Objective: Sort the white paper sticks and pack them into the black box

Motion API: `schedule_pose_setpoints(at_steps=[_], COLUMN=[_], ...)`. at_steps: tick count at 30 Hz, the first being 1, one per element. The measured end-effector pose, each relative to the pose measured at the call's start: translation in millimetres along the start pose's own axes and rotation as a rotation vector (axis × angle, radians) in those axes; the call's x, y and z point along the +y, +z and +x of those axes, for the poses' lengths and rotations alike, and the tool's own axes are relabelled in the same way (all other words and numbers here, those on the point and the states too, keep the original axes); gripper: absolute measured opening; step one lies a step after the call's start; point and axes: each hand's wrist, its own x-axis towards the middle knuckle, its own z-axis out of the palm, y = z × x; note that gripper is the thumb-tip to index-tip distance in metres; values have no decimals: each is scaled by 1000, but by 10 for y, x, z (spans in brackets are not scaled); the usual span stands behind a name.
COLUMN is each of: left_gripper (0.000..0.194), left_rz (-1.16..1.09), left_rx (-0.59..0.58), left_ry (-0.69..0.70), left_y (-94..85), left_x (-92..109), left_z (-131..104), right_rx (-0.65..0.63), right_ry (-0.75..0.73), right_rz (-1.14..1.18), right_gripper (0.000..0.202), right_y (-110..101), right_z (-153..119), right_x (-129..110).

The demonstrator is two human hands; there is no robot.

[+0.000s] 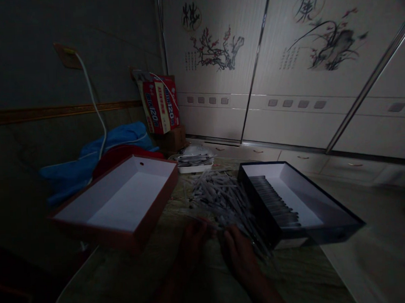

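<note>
In the dim head view, my left hand (192,239) is low in the middle, its fingers closed and smeared at the tips. A faint thin streak runs by those fingertips, too blurred to name. My right hand (237,249) is close beside it, fingers curled together; what they hold is hidden. Just beyond both hands lies a loose pile of slim, pale pen-like sticks (221,193). To the right stands an open dark box (329,233) with a white inside. A row of dark-looking slim sticks (275,202) lies along its left side.
An open red-brown box (101,236) with a white inside stands at left on the table (128,282). Behind the pile is a white tray (195,168) heaped with similar sticks. Blue cloth (113,140), a red carton (159,104) and sliding cabinet doors (216,87) are farther back.
</note>
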Motion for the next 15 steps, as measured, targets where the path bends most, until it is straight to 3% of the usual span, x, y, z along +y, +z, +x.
schedule_pose_setpoints(at_steps=[5,12,15], left_gripper=[26,25,24], left_rz=[18,97,142], left_rx=[-2,-83,-91], left_ry=[40,89,100], left_y=[-9,-4,2], left_x=[-23,17,38], left_z=[8,-35,-46], right_rx=[-28,45,-20], right_ry=[20,103,186], right_rz=[59,215,303], right_gripper=[27,37,44], right_y=[-10,-29,-41], right_z=[13,0,-8], right_x=[-23,-72,-100])
